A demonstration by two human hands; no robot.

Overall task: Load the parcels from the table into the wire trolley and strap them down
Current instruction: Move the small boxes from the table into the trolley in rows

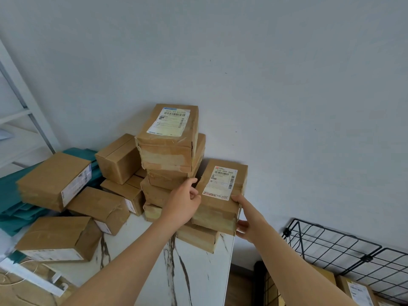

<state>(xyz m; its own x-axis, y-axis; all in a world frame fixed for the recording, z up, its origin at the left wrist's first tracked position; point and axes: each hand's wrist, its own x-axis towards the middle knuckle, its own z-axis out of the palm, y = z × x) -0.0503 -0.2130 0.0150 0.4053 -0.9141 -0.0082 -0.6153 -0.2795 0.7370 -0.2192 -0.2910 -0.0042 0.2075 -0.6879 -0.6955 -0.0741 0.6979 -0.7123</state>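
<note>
Several brown cardboard parcels are piled on a white marble-patterned table (194,268). One labelled parcel (218,208) rests on top of a lower parcel (198,238) at the table's right edge. My left hand (183,204) presses against its left side, fingers curled. My right hand (247,219) grips its near right corner, thumb on top by the label. A taller stack topped by another labelled parcel (170,138) stands just behind my left hand. The black wire trolley (331,248) sits low at the right, with parcels (357,292) inside.
More parcels (55,180) lie across the left of the table, partly on teal bags (13,195). A white shelf frame (26,102) stands at the far left. A plain wall backs the table. A white object with cord (37,279) lies at the near left.
</note>
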